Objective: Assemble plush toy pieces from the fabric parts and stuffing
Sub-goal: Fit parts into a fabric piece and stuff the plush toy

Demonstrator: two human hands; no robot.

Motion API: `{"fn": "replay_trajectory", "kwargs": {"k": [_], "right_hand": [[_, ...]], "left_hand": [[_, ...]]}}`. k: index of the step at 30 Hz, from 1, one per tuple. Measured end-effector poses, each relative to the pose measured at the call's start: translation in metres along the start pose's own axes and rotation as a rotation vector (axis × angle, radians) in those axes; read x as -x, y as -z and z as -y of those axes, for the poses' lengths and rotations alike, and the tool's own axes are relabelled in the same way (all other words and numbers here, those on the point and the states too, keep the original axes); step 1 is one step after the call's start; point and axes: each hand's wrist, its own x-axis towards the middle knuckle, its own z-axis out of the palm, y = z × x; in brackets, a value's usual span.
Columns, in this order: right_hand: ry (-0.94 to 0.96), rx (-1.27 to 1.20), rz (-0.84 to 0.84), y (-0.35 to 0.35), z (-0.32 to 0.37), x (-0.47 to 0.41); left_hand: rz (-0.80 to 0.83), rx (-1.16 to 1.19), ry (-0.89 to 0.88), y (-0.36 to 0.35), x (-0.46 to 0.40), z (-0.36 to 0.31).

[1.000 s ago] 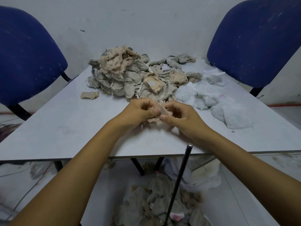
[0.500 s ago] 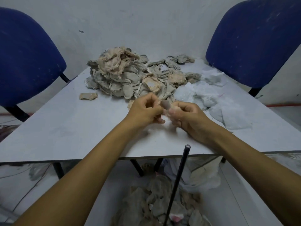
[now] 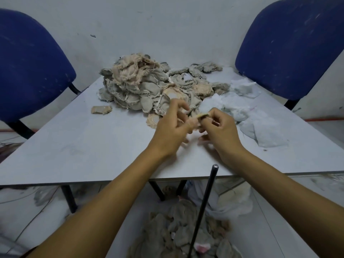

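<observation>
Right now the small plush piece is held up just above the desk, between both hands, in front of the big heap of fabric parts. The left hand has its fingers curled toward the piece, though blur hides exactly how its fingertips meet the cloth. The right hand pinches the piece at its upper edge between thumb and forefinger, where a darker, fuzzy rim shows.

The step in hand looks like working the little shell, probably turning or opening it for filling. To do it well, the right-hand pinch should hold the seam edge firmly while the left fingers ease the cloth round, pulling gently so the frayed edges do not tear.

White stuffing lies just to the right of the heap, within easy reach. One loose beige fabric piece sits apart to the left, and a round pale one lies just beside the left hand. A dark metal rod stands up before the desk's near edge, over a pile of grey pieces below. Two blue chairs flank the desk.

No brand, label or writing can be read anywhere.
</observation>
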Motion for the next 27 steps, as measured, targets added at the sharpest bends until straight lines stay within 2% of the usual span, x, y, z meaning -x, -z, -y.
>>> {"fn": "replay_trajectory", "kwargs": {"k": [2,3,5,7,8,10,11,12,15,17,19,23,25,27], "right_hand": [[0.032,0.024,0.05,0.0,-0.001,0.003],[0.046,0.064,0.09,-0.001,-0.001,0.005],[0.049,0.084,0.193,-0.002,-0.001,0.006],[0.01,-0.035,0.269,0.0,0.002,0.005],[-0.038,-0.139,0.253,0.002,0.003,0.002],[-0.191,-0.362,0.12,0.006,0.003,-0.006],[-0.25,-0.425,0.051,0.008,0.002,-0.009],[-0.274,-0.436,0.014,0.008,0.001,-0.011],[-0.217,-0.251,0.077,0.002,-0.003,-0.01],[-0.164,-0.12,0.133,-0.001,-0.003,-0.007],[-0.144,-0.072,0.148,0.0,-0.004,-0.007],[-0.111,-0.008,0.15,-0.001,-0.002,-0.005],[-0.049,0.103,0.167,-0.003,-0.001,-0.003],[0.043,0.225,0.219,-0.004,0.0,-0.001]], "left_hand": [[0.078,0.372,0.369,0.005,-0.003,-0.002],[0.103,0.46,0.452,0.008,-0.005,-0.001],[0.082,0.491,0.457,0.011,-0.007,0.003],[0.007,0.509,0.425,0.014,-0.006,0.005],[0.01,0.554,0.432,0.017,-0.007,0.007],[0.136,0.638,0.417,0.024,-0.007,0.004],[0.179,0.59,0.374,0.026,-0.008,0.003],[0.157,0.481,0.317,0.027,-0.008,0.003],[-0.054,-0.03,0.17,0.033,-0.01,0.006],[0.013,-0.415,0.133,0.038,-0.008,0.011],[0.128,-0.588,0.158,0.038,-0.006,0.017],[0.083,-0.69,0.022,0.033,-0.001,0.02],[0.052,-0.593,-0.036,0.031,0.0,0.019],[0.029,-0.375,0.002,0.03,-0.001,0.016]]}}
